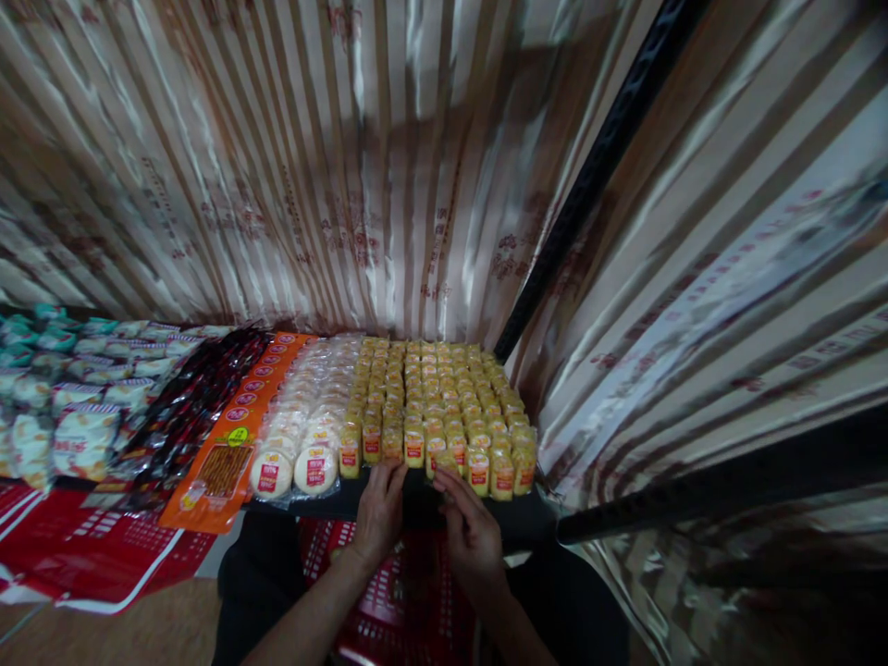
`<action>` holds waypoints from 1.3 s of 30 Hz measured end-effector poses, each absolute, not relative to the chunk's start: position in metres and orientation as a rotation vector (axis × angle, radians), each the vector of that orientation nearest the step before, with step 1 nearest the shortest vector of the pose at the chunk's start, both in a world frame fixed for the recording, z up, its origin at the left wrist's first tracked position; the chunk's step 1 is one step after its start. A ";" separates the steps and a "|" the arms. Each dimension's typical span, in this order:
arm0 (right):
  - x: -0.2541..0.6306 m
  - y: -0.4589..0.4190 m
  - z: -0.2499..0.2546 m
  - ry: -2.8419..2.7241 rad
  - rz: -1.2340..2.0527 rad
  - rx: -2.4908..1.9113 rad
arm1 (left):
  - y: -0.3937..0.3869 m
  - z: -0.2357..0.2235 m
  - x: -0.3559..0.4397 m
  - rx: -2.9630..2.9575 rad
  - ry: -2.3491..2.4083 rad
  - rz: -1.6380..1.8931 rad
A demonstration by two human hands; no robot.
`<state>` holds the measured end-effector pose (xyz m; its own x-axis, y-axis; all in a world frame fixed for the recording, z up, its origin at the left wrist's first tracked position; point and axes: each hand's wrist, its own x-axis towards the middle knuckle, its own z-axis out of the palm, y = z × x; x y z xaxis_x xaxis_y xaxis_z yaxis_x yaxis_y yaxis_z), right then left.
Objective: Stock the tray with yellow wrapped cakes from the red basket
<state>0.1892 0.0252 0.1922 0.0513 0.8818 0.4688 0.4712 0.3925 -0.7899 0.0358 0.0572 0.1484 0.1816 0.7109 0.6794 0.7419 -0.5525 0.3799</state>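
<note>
Several rows of small yellow wrapped snack packs (437,398) with red labels fill a dark tray (326,502) in front of me. My left hand (378,513) rests at the tray's front edge, fingertips touching the front row of yellow packs, fingers curled together. My right hand (472,532) is beside it, fingers bent toward a yellow pack (444,460) at the front row. Whether either hand grips a pack is hidden by the fingers and dim light.
Left of the yellow packs lie round white buns in clear wrap (305,435), orange packets (240,435), dark red packets (194,398) and white and teal bags (62,407). A red crate (395,592) is below. Striped curtains (347,166) hang behind, with a black pole (589,176).
</note>
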 end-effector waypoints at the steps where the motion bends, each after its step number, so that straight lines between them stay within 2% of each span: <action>1: 0.190 0.029 0.197 -1.578 0.449 -1.233 | 0.056 0.148 0.038 -2.416 -1.427 -1.306; 10: 0.196 0.090 0.230 -1.733 0.237 -1.335 | 0.074 0.141 0.054 -2.599 -1.150 -0.870; 17: 0.184 0.157 0.254 -2.176 0.216 -1.572 | 0.084 0.141 0.056 -2.619 -1.196 -0.844; 24: 0.177 0.189 0.269 -2.324 0.142 -1.853 | 0.082 0.135 0.058 -2.605 -1.280 -0.796; 39: 0.170 0.194 0.266 -2.315 0.104 -1.845 | 0.083 0.130 0.057 -2.553 -1.255 -0.814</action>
